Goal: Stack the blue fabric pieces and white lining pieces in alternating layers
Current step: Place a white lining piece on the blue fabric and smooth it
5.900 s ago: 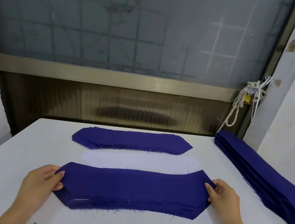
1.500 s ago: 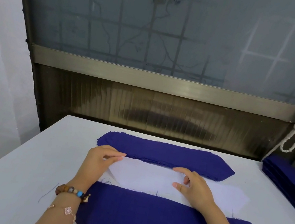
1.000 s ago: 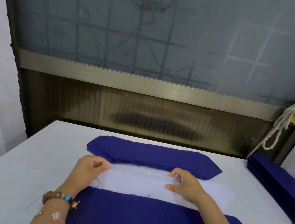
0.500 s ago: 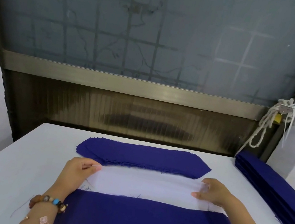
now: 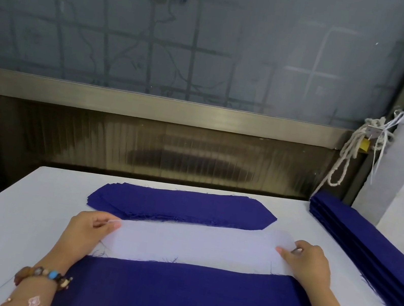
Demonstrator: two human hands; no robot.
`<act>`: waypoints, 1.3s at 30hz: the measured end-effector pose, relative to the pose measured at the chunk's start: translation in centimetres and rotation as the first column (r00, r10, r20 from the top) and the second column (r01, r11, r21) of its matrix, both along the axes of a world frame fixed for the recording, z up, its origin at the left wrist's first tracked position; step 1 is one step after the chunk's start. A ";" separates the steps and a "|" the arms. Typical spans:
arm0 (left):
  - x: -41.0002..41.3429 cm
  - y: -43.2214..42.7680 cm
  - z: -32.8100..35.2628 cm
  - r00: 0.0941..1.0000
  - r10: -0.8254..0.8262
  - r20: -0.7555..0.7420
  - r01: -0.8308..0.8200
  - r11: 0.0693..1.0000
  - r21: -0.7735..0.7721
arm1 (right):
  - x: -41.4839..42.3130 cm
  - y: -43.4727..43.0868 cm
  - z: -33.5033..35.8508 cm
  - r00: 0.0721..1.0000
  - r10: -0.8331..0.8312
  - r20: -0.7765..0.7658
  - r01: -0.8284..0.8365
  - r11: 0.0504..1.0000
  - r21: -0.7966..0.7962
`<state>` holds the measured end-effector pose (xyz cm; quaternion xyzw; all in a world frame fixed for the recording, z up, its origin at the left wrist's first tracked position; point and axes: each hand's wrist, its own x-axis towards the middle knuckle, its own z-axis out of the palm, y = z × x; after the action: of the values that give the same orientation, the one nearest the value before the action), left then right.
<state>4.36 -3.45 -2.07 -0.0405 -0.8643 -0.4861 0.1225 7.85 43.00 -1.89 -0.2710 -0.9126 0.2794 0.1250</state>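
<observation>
Table: a white work table [image 5: 11, 214] carries three stacks of blue cloth and one strip of white lining.
Near stack: the near blue stack [image 5: 184, 297] lies closest to the person, with its long side running left to right. Loose threads fray along its far edge, and the bottom of the view cuts off its front.
Lining: the white lining piece [image 5: 193, 245] lies flat between the near blue stack and the far blue stack, parallel to both. Its near edge meets the near blue stack. Whether more white pieces lie under it cannot be told.
Far stack: the far blue stack [image 5: 181, 205] is long with angled ends, and its layers are slightly fanned at the left.
Side stack: the side blue stack [image 5: 365, 255] is many layers deep and runs along the table's right edge.
Left hand: the left hand [image 5: 86, 229] pinches the lining's left end between thumb and fingertips. Its wrist, wearing a beaded bracelet [image 5: 46, 276], lies over the near blue stack.
Right hand: the right hand [image 5: 308, 264] grips the lining's right end, with the thumb laid on the cloth and the fingers curled at its edge.
Behind: a frosted window [image 5: 189, 30] has a rope [image 5: 350, 156] hanging at its right frame.
</observation>
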 end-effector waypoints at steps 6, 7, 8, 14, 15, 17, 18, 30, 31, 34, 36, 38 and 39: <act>0.2 0.2 0.4 0.999 -0.038 0.012 0.038 0.999 -0.026 | 0.1 0.1 -0.5 0.993 0.036 -0.113 -0.039 0.999 -0.030; 0.2 0.3 0.5 0.999 -0.039 0.028 0.040 0.998 -0.045 | 0.0 0.1 -0.6 0.991 0.038 -0.130 -0.043 0.998 -0.035; 0.2 0.3 0.6 0.998 -0.040 0.047 0.043 0.997 -0.068 | -0.1 0.2 -0.8 0.989 0.037 -0.144 -0.044 0.998 -0.045; 0.7 0.2 1.4 0.989 -0.075 0.129 0.091 0.989 -0.116 | -0.7 0.5 -0.8 0.990 0.066 -0.123 -0.065 0.998 0.006; 0.8 0.1 1.4 0.989 -0.067 0.133 0.085 0.987 -0.134 | -0.8 0.4 -0.7 0.990 0.081 -0.115 -0.079 0.997 0.018; 0.9 0.0 1.4 0.988 -0.067 0.139 0.087 0.986 -0.145 | -1.1 0.2 -0.7 0.988 0.102 -0.114 -0.100 0.995 0.025; 1.0 0.0 1.4 0.987 -0.073 0.140 0.093 0.986 -0.140 | -1.2 0.1 -0.8 0.988 0.104 -0.118 -0.102 0.995 0.018; 0.7 0.7 1.5 0.981 0.181 -0.070 -0.152 0.940 0.305 | -1.2 -0.4 0.6 0.948 0.045 -0.315 -0.150 0.937 -0.317; 0.7 0.7 1.5 0.979 0.192 -0.064 -0.161 0.930 0.330 | -1.1 -0.6 0.8 0.940 0.036 -0.338 -0.154 0.932 -0.328; 0.7 0.7 1.7 0.966 0.245 -0.080 -0.202 0.912 0.358 | -0.5 -1.1 1.2 0.920 -0.020 -0.392 -0.134 0.923 -0.361; 0.8 0.8 2.2 0.960 0.266 -0.090 -0.218 0.908 0.359 | 0.1 -1.3 1.4 0.912 -0.071 -0.405 -0.116 0.901 -0.418; 1.1 0.9 2.8 0.958 0.274 -0.087 -0.228 0.909 0.349 | 0.9 -1.5 1.7 0.913 -0.098 -0.397 -0.102 0.886 -0.453; 1.4 1.0 3.1 0.957 0.275 -0.090 -0.230 0.912 0.340 | 1.4 -1.6 1.8 0.913 -0.101 -0.394 -0.097 0.887 -0.452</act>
<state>5.71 -2.48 1.00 0.0594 -0.7596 -0.5982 0.2482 9.21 41.41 -0.09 -0.2298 -0.7730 0.5385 0.2443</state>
